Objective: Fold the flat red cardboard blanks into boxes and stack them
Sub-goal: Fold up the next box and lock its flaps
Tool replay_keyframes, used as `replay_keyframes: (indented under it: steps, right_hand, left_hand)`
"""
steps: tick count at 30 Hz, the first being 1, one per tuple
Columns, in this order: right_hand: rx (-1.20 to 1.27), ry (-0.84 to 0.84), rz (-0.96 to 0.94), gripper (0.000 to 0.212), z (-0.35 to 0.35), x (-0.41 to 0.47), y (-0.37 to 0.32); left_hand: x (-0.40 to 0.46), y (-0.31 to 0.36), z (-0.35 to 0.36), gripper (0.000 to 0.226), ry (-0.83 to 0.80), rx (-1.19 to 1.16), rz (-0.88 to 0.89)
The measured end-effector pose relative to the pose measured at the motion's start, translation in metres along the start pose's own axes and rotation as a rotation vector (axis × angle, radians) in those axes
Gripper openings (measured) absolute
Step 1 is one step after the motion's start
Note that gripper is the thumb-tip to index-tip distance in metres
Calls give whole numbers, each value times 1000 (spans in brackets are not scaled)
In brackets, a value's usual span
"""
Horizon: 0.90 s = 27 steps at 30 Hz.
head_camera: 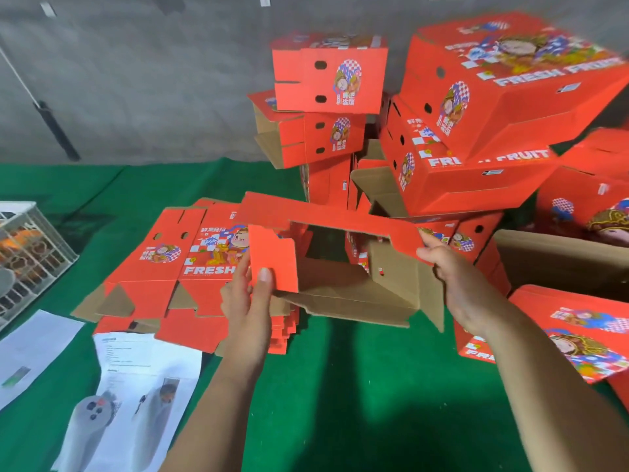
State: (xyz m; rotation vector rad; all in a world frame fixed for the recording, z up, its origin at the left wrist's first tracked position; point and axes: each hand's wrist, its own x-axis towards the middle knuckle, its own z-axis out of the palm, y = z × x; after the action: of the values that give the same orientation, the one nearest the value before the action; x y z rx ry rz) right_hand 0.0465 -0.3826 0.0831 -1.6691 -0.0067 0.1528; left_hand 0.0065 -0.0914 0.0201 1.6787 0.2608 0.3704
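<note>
Holding: I see both hands on one half-folded box (340, 287), raised just above the green table (340, 386).
Left hand (246, 301): thumb and fingers pinch the box's red end flap (272, 260), flap upright.
Right hand (463, 287): fingers grip the box's right wall at the top edge, thumb on the red outer face.
Box state: open toward me, brown inside showing, long red flap (323, 216) tilted across the top.
Flat blanks (177, 264): pile lying on the table, just left of the held box, partly behind the left hand.
Finished boxes (476, 114): uneven stack behind and right of the held box.
Paper sheets (136, 386): on the table, left of my left forearm.
White crate (30, 247): far left of the box.
</note>
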Motion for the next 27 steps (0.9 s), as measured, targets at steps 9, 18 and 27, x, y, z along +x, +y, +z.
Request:
replay_keyframes:
  steps: [9, 18, 27]
  right_hand:
    - [181, -8, -160, 59, -32, -18, -10]
    - [146, 311, -161, 52, -41, 6, -3]
    - [-2, 442, -171, 15, 19, 40, -7]
  left_hand:
    - [9, 26, 17, 33, 96, -82, 76]
    - [-9, 21, 62, 90, -156, -108, -99]
    - [-59, 40, 137, 108, -557, -62, 66]
